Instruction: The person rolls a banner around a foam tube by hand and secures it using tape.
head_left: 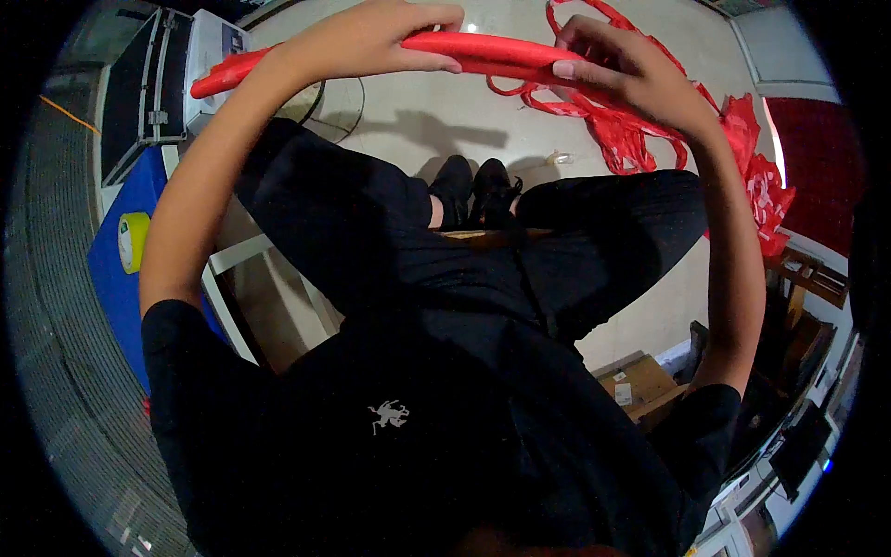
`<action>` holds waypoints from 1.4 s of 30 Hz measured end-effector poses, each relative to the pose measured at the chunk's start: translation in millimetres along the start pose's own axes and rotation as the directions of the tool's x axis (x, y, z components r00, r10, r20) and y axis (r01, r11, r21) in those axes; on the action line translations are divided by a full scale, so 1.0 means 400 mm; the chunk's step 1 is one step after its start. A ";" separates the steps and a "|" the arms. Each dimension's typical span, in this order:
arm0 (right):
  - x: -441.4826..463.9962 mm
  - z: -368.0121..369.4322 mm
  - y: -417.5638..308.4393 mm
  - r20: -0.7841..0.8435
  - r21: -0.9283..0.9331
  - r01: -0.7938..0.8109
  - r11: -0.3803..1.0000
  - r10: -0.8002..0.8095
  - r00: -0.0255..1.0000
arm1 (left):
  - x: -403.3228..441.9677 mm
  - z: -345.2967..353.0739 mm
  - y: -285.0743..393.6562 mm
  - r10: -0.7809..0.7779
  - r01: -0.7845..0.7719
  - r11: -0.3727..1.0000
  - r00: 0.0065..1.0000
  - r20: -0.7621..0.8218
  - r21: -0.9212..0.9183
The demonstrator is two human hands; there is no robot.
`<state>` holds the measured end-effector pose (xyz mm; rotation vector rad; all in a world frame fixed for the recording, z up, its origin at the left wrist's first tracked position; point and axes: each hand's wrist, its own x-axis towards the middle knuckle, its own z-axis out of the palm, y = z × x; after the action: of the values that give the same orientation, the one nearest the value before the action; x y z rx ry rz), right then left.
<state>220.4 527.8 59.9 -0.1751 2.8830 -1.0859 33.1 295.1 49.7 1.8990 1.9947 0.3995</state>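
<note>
A long red strip [501, 54], smooth and seemingly folded or rolled lengthwise, stretches between my two hands in front of my knees. My left hand [371, 39] is closed around it, thumb below and fingers above, and one end of the strip sticks out past my left wrist. Toward the other end, my right hand [631, 74] pinches it between thumb and curled fingers. Below and beyond that hand, crumpled red ribbon-like material [622, 139] with pale markings trails across the floor. Whether it joins the held strip, I cannot tell.
A black case [144, 97] and a white box [209, 60] stand at the far left. A roll of yellow tape [133, 241] sits on a blue surface [107, 246]. Cardboard boxes [640, 381] lie at the lower right. My shoes [473, 190] rest on the pale floor.
</note>
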 end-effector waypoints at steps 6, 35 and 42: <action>-0.004 0.013 0.040 0.039 0.056 -0.033 0.998 0.031 0.999 | 0.009 0.015 -0.018 0.137 -0.136 0.990 0.990 -0.042 0.034; -0.038 0.002 -0.047 -0.050 -0.418 0.115 0.901 -0.149 0.988 | 0.007 0.020 0.003 -0.134 0.371 0.802 0.875 0.465 -0.468; -0.040 -0.008 -0.047 -0.008 -0.430 0.122 0.895 -0.139 0.990 | 0.010 0.022 0.028 -0.173 0.376 0.804 0.889 0.424 -0.461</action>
<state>237.8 518.0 75.0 -0.3750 3.1419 -0.4488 47.0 299.4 46.6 1.2044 1.6530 0.4267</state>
